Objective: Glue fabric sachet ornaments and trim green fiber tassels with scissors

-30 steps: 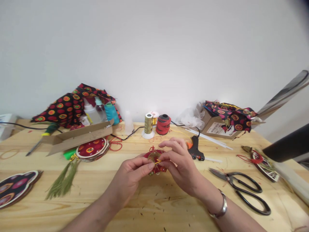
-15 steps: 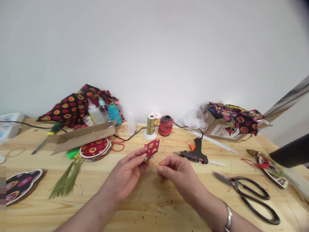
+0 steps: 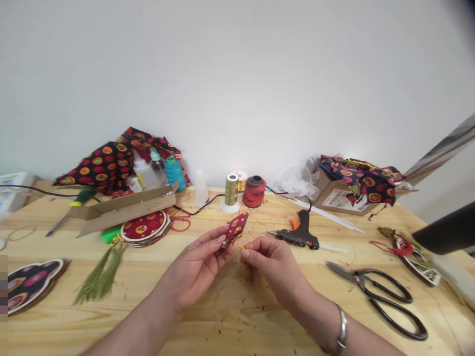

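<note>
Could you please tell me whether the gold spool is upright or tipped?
Upright: the gold spool stands on its white base, top end up.

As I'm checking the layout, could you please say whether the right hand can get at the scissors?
Probably yes: the scissors lie right of the right hand with nothing between, though it pinches a yellow cord.
</note>
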Demonstrator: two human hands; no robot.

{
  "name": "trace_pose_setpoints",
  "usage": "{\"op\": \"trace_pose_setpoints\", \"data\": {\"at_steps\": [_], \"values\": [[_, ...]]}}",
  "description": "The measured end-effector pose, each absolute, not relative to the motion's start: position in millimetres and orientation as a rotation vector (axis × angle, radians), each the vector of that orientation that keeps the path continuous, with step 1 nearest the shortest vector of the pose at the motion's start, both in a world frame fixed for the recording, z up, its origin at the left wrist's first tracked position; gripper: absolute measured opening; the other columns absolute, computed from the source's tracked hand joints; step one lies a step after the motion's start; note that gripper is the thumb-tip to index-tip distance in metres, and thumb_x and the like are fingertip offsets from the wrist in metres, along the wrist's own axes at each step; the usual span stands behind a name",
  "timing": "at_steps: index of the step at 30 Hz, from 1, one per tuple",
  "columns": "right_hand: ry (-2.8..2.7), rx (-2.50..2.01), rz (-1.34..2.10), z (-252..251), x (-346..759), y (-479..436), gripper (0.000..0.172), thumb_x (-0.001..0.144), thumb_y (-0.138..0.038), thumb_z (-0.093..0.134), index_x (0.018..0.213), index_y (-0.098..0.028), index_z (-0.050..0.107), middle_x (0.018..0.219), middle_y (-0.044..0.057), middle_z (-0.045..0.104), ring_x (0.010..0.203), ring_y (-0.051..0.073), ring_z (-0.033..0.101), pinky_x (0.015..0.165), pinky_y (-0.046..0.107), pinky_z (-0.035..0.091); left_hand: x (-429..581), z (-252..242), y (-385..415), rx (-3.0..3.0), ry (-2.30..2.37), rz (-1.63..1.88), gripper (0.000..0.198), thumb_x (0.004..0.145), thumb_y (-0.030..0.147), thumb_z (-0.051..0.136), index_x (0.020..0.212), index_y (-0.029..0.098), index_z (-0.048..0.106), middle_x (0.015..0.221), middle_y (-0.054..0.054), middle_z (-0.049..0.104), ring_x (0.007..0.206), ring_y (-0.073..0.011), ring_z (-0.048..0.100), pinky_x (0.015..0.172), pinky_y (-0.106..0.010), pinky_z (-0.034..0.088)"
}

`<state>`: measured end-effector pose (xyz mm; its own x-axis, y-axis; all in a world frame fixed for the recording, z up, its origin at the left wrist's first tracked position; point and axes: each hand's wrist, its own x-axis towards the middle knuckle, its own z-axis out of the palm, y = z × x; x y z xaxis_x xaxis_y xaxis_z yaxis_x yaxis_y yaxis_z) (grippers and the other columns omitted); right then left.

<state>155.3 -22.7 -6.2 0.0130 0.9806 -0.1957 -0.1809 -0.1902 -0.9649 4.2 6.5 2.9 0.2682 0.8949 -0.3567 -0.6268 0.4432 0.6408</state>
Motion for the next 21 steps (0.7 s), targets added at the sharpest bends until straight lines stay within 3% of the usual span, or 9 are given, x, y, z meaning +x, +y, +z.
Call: {"op": "trace_pose_setpoints", "data": {"at_steps": [21], "values": [[-0.973,-1.231,1.381,-7.0,156.4,-22.2,0.023,0.062,-0.033,0.074,0.058,-0.014,0.061,0.053,-0.001,0.060,0.046,0.008,0.046,0.047,0.022,0.034,4.0,0.0,4.7,0.449,0.754,1.058,0.030,0.081,-0.008,0.050,0.084,0.010,0.075,0.091,-0.010,0.077,0.070,-0.0117,0.069,0.065,-0.018,0.058]]}}
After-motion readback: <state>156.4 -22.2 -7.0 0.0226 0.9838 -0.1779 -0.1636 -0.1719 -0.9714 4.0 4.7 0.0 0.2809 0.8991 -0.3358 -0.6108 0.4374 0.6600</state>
